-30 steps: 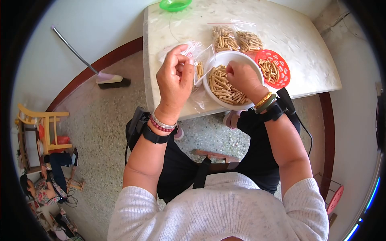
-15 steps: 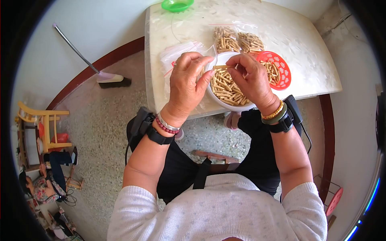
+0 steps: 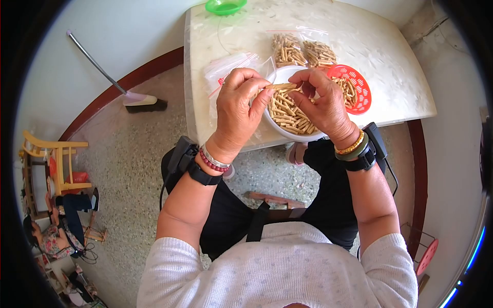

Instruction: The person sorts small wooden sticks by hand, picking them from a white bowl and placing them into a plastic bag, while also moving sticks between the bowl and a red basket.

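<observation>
Stick (image 3: 281, 86): probably light, stiff, brittle; grip ends.
Left hand (image 3: 237, 109): pinching one end.
Right hand (image 3: 324, 105): narrow; hold unclear.

the round white plastic bowl (image 3: 303, 137) is partly hidden behind the left hand (image 3: 239, 105) and right hand (image 3: 327, 102); whether the latter touches the slim tan stick (image 3: 282, 87) cannot be told. the top edge cuts off the green plastic dish (image 3: 226, 7). red print on the clear plastic bags (image 3: 218, 69) is too small to read.
</observation>
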Motion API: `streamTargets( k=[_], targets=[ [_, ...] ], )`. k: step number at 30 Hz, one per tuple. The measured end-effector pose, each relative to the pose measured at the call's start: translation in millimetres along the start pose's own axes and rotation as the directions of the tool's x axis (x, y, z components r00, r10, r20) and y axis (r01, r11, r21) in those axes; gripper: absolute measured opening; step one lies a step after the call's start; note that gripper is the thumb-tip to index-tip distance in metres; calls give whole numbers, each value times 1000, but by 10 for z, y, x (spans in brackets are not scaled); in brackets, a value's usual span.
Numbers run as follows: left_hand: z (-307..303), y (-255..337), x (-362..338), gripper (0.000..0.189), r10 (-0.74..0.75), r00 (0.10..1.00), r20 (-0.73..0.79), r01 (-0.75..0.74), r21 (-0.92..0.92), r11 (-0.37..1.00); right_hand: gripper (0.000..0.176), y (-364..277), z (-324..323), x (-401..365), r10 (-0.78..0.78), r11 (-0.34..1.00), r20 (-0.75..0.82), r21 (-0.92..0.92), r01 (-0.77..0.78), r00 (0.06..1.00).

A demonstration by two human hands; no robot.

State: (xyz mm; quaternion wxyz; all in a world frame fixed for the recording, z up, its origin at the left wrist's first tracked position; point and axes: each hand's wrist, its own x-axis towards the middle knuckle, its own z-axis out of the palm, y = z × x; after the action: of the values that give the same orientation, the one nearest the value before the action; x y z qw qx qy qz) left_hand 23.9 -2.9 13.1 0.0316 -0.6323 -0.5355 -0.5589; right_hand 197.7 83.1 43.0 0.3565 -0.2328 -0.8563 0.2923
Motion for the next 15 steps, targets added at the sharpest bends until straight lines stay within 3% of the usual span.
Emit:
streamTargets(
  k=[15],
  targets=[
    [-12, 6, 3, 11, 24, 1000, -5, -24, 24, 999, 14, -19, 0, 13, -49, 998, -36, 43, 51, 998]
  ],
)
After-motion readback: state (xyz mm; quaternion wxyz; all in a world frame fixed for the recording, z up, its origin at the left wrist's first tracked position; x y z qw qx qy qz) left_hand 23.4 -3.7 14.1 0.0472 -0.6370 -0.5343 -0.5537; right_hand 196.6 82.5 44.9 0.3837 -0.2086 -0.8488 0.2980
